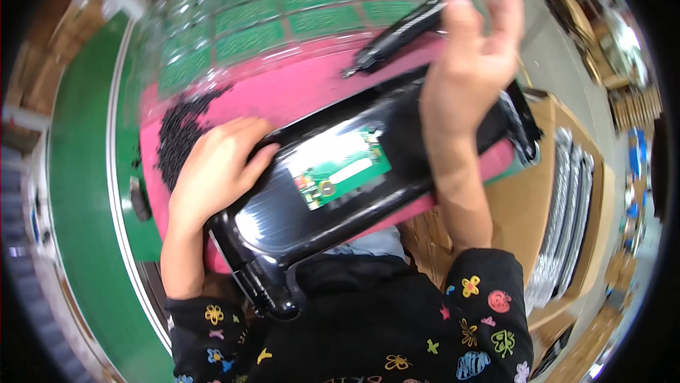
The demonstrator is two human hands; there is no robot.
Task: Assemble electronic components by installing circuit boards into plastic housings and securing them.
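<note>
A glossy black plastic casing [265, 202] lies tilted across the pink mat, with handle-like ends at both sides. Set into its middle is a green circuit board [347, 183]. My left hand [223, 163] holds the casing by its far left edge, thumb over the top face. Above the casing's right part, my right hand [471, 57] is raised, thumb and fingers apart and slightly blurred. A black electric screwdriver [404, 32] on a cord slants beside its fingertips, bit toward the mat; whether they touch is unclear.
Loose black screws [180, 132] are heaped on the pink mat [304, 86] at left. Clear trays of green circuit boards [248, 36] stand behind. At right, a cardboard box [528, 206] holds wrapped silvery pieces [563, 220]. A small dark object [139, 199] lies left of the mat.
</note>
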